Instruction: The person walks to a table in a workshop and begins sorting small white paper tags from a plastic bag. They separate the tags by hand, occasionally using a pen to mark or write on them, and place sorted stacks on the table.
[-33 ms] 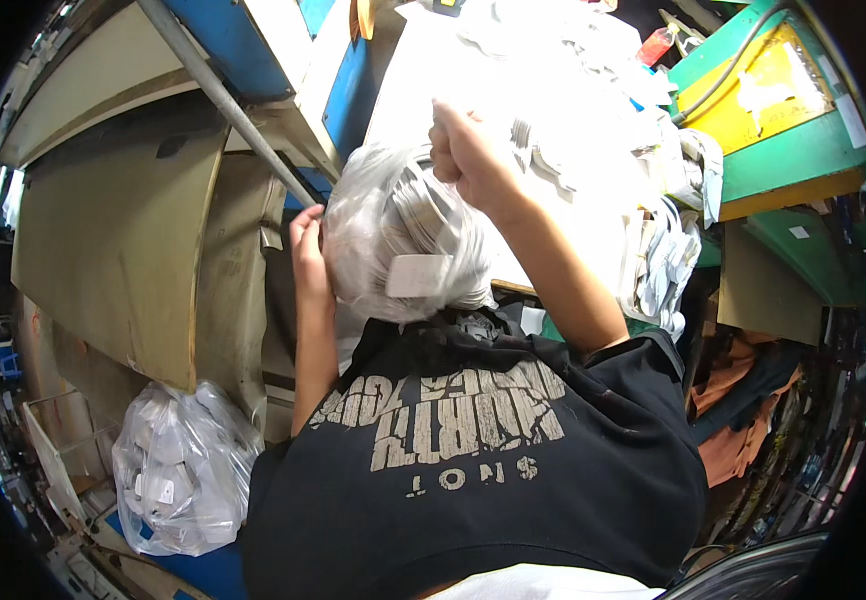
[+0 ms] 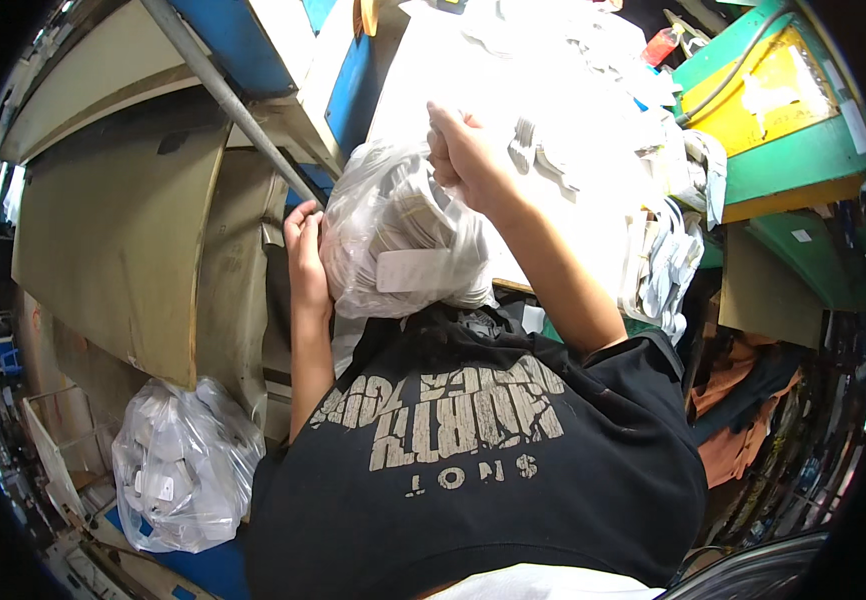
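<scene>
Clenched, the person's right hand (image 2: 458,150) sits at the upper right of a filled clear plastic bag (image 2: 353,240); whether film is caught inside it cannot be told. The left hand (image 2: 307,265) lies against the bag's left flank, fingers bent, its hold unclear. From the right hand, the bag lies leftward and toward the person, at the near left corner of the bench (image 2: 593,225); the left hand runs closer along its side. Being rounded, it has no clear long axis, though pale strips (image 2: 423,215) inside bow in arcs. Counted near to far: one second bag (image 2: 188,475), well left of the bench; one white rectangular piece (image 2: 408,270) in the handled bag; two small stacks (image 2: 524,145) mid-bench; uncountable heaped bundles (image 2: 665,265) along the right edge; one red bottle (image 2: 661,45) near the far right corner.
</scene>
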